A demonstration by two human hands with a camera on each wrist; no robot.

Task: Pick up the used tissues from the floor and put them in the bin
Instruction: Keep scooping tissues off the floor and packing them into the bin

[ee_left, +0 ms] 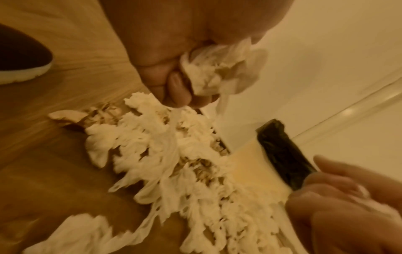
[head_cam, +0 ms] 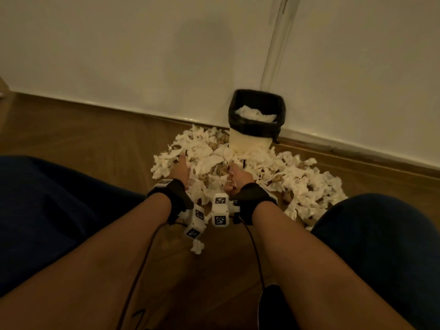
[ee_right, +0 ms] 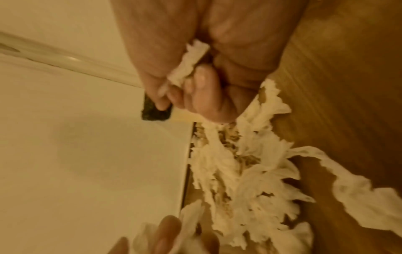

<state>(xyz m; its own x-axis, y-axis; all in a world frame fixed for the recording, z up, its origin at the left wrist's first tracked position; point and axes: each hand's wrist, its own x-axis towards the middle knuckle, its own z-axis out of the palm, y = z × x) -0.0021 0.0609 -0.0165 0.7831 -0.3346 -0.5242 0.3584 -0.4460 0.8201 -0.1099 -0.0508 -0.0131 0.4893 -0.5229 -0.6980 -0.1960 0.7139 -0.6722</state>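
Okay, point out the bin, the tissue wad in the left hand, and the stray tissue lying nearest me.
bin [head_cam: 250,140], head view, bare cream front wall below the black liner.
tissue wad [ee_left: 219,73], left wrist view, crumpled middle gripped by curled fingers.
stray tissue [head_cam: 197,247], head view, centre of the small lone clump.

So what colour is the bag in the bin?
Black. The bin bag shows best in the head view.
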